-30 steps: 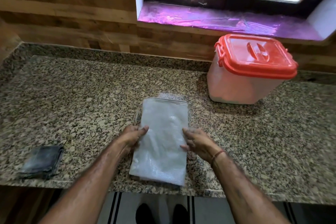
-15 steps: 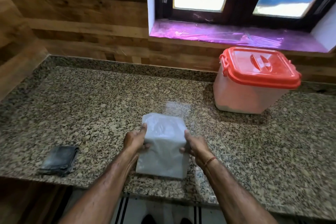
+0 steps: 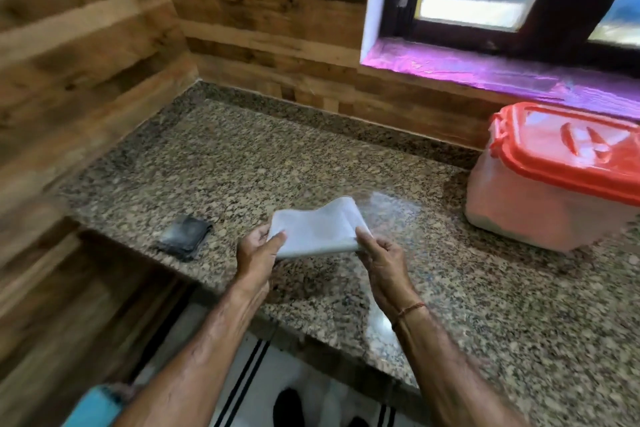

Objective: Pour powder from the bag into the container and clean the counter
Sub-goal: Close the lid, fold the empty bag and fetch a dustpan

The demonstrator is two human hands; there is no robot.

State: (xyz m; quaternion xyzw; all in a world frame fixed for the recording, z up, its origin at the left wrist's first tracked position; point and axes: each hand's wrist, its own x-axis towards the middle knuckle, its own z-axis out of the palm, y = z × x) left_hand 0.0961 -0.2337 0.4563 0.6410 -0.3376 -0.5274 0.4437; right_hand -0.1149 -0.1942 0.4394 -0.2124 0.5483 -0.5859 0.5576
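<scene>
Seen from the head camera, both hands pinch a folded whitish bag [image 3: 315,232] just above the front part of the granite counter [image 3: 277,156]. The left hand [image 3: 258,253] grips its left end and the right hand [image 3: 381,260] its right end. The container [image 3: 540,215], its red lid [image 3: 571,152] on, stands at the right near the wall. Raised marks on the lid are too blurred to read. A dark folded cloth [image 3: 185,236] lies left of the bag.

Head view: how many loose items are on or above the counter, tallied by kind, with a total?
bag: 1, folded, pinched between left hand and right hand
container: 1, with its red lid on
cloth: 1, dark, lying on the counter
Total: 3
</scene>
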